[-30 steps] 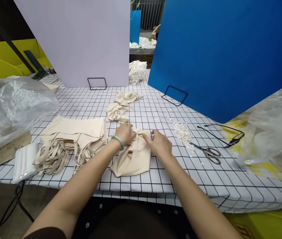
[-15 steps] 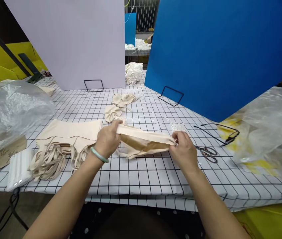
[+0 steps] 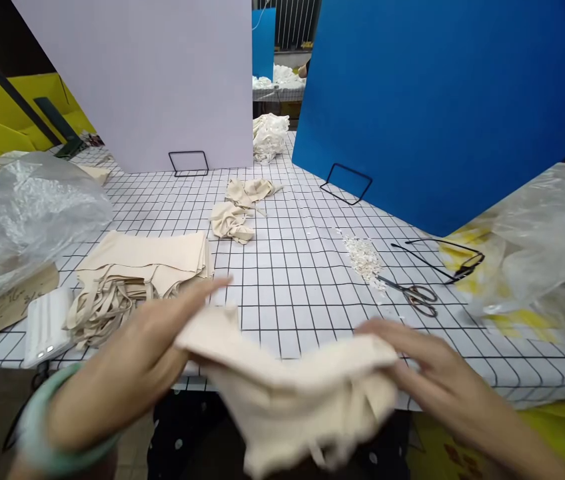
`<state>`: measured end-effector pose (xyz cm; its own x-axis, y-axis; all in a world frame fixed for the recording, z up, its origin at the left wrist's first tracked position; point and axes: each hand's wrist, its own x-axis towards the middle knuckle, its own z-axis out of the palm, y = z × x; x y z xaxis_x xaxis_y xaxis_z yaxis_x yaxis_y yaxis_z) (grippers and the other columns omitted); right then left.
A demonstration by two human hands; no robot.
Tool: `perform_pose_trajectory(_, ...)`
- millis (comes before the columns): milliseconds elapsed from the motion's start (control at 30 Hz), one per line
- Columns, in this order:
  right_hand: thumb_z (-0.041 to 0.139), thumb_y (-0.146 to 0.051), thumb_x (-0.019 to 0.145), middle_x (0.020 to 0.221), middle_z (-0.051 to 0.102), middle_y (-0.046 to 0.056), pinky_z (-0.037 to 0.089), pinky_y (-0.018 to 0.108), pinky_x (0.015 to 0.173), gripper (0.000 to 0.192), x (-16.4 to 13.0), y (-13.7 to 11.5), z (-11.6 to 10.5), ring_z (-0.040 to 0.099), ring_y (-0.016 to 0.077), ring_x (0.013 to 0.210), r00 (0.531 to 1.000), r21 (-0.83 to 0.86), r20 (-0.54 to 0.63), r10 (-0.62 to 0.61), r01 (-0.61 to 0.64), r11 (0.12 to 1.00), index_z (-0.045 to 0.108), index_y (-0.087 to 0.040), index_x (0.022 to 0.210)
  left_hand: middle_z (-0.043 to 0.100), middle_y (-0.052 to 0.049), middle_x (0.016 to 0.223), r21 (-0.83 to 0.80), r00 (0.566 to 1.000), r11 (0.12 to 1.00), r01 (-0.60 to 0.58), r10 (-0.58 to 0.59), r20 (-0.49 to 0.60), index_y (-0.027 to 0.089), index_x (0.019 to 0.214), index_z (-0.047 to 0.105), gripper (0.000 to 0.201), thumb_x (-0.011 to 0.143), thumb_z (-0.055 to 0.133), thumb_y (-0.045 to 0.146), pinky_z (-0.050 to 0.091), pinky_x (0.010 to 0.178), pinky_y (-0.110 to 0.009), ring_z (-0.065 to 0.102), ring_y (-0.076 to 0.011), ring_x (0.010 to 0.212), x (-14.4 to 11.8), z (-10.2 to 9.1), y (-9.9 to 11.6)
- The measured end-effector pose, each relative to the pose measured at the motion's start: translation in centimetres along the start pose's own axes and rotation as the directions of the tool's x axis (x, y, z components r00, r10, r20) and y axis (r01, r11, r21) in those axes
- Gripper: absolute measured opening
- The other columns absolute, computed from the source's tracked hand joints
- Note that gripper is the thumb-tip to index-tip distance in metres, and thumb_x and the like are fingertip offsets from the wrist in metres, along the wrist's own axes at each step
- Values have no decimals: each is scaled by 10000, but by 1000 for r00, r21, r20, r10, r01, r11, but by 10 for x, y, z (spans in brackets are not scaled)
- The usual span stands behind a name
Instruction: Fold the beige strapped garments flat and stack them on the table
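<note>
Head view: at the left edge of the table (image 3: 282, 287), which is covered in white cloth with a black grid, lies a clear plastic bag (image 3: 37, 200). Below it, at the near left corner, is a handwritten brown sheet (image 3: 15, 303). Beside that, a white device (image 3: 48, 325) sits close to the front edge. The left hand (image 3: 142, 350), wearing a pale green bracelet (image 3: 55, 427) at the wrist, is blurred; it grasps the left end of a beige garment (image 3: 297, 393). Behind this hand rests a stack of beige garments (image 3: 147, 252), straps (image 3: 97, 307) toward the front edge. A pale panel (image 3: 152, 80) stands toward the far edge. Two crumpled beige pieces (image 3: 232, 221) lie mid-table, near each other. The held garment, also blurred, is stretched between both hands and hangs in front of the front edge. Right of centre is a scatter of pale clippings (image 3: 361, 255). The right hand (image 3: 432, 360) grips the garment's right end between thumb and fingers. Beyond it lie scissors (image 3: 420, 298), blades pointing to the clippings, then a blue panel (image 3: 432, 100), eyeglasses (image 3: 455, 267) and, at the right edge, another plastic bag (image 3: 547, 247).
</note>
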<state>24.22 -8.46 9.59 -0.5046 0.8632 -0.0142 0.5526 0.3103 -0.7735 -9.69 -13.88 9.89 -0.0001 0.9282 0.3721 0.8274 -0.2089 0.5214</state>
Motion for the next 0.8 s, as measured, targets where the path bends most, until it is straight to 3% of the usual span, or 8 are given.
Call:
perform_pose_trajectory(100,495,-223,890,1013,670,77,481,318,707,204,35,46,33,616,232,887,897,-236,-419,139,-256,938,643,-217,1030,667,-43,898,20,1000,1000,-9,9,4,233,1368,529,555,817,559,173,573,785,-354,647,-219,859,37,49,-12)
perform_pose_trajectory(167,497,-148,843,1017,661,93,440,324,691,259,53,68,54,589,241,886,870,-422,-481,110,-340,840,621,-185,1067,663,-44,924,30,1000,999,-12,12,28,225,1384,503,595,798,564,138,568,780,-348,643,-216,864,51,81,-19)
perform_pose_trajectory(233,501,-115,814,984,646,96,384,312,650,276,66,77,67,553,233,850,883,-568,-468,40,-335,752,610,-162,1063,662,-45,933,36,998,999,-8,6,69,205,1369,504,616,767,567,94,564,749,-336,640,-209,844,58,107,-25)
perform_pose_trajectory(367,500,-119,812,815,594,48,233,280,558,99,78,76,66,453,161,685,881,-627,-473,-17,-323,709,582,-172,827,651,-74,980,91,996,995,-40,33,80,147,1346,493,666,699,520,-11,551,718,-328,626,-216,857,62,130,-34)
perform_pose_trajectory(500,473,-180,861,758,563,25,141,280,546,125,75,86,45,371,130,624,755,-479,-651,85,-494,726,529,-177,749,608,-87,972,210,997,975,-72,76,-10,132,1332,487,698,667,440,-73,525,666,-318,596,-228,874,64,123,-39)
perform_pose_trajectory(567,484,-184,849,786,583,29,139,282,549,122,69,88,36,373,132,641,726,-440,-675,127,-536,721,528,-179,735,583,-76,933,207,997,976,-67,76,-33,130,1304,501,673,662,451,-68,513,632,-309,578,-218,829,66,110,-37)
perform_pose_trajectory(733,473,-193,829,721,576,5,196,270,545,158,58,67,22,403,125,614,764,-384,-629,145,-468,796,478,-192,671,516,-23,865,98,983,989,-114,126,-134,165,1297,506,606,728,456,-36,513,620,-279,523,-165,742,81,58,-26)
perform_pose_trajectory(800,476,-210,823,676,561,1,214,270,543,176,61,59,21,416,128,595,803,-370,-571,170,-436,820,460,-197,648,529,-30,902,116,990,988,-100,111,-91,171,1301,512,600,734,465,-18,536,682,-305,539,-174,789,85,46,-27)
